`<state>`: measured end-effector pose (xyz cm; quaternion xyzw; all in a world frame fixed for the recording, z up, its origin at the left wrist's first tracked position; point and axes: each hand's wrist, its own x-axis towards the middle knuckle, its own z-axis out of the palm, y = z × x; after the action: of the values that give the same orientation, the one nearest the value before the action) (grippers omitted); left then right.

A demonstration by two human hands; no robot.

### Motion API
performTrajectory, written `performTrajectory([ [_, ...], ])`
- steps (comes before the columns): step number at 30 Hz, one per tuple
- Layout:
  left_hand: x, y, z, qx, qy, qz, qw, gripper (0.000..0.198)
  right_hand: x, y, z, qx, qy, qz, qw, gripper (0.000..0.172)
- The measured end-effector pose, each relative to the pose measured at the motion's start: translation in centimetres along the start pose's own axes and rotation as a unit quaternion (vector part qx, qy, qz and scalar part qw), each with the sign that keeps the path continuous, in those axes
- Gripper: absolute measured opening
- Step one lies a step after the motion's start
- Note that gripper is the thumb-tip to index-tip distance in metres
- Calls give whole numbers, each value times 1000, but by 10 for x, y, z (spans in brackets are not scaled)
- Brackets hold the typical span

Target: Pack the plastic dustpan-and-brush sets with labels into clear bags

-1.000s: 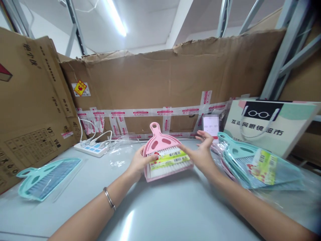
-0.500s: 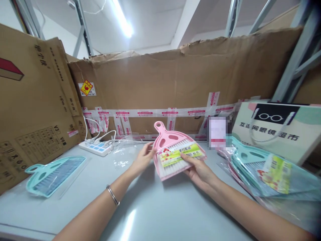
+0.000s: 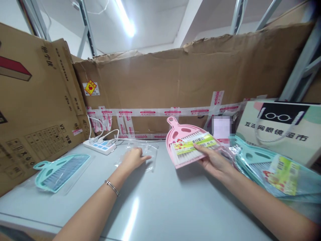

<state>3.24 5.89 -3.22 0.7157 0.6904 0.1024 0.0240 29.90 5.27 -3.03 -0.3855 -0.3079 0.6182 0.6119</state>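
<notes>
My right hand [image 3: 214,160] grips a pink dustpan-and-brush set [image 3: 187,142] by its lower edge, holding it tilted above the table; the set carries a yellow-green paper label. My left hand [image 3: 132,158] rests on a clear plastic bag [image 3: 145,150] lying flat on the grey table [image 3: 155,207], fingers curled with the index finger stretched toward the bag's middle. A metal bangle sits on my left wrist.
A teal dustpan set [image 3: 59,169] in a clear bag lies at the left. A pile of bagged teal sets [image 3: 271,167] is at the right, before a paper shopping bag [image 3: 281,129]. A white power strip [image 3: 100,145] sits by the taped cardboard wall [image 3: 163,83].
My left hand let go of the pink set and moved left onto the clear bag. My right hand carried the pink set to the right and slightly up.
</notes>
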Motion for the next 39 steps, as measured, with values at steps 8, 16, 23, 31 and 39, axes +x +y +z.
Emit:
performTrajectory([
  [8, 3, 4, 9, 62, 13, -39, 997, 23, -11, 16, 1, -108, -107, 104, 983, 27],
  [16, -1, 15, -3, 45, 98, 49, 993, 22, -20, 23, 5, -167, -170, 144, 960, 35],
  [23, -19, 40, 4, 6, 156, 239, 958, 23, -21, 28, 10, -92, -145, 118, 978, 31],
  [31, -29, 56, 11, -26, 201, 310, 929, 26, -29, 41, 19, -63, -114, 114, 985, 27],
  [39, -28, 52, 9, -69, 254, 336, 904, 22, -23, 42, 21, 55, -14, 94, 994, 29],
])
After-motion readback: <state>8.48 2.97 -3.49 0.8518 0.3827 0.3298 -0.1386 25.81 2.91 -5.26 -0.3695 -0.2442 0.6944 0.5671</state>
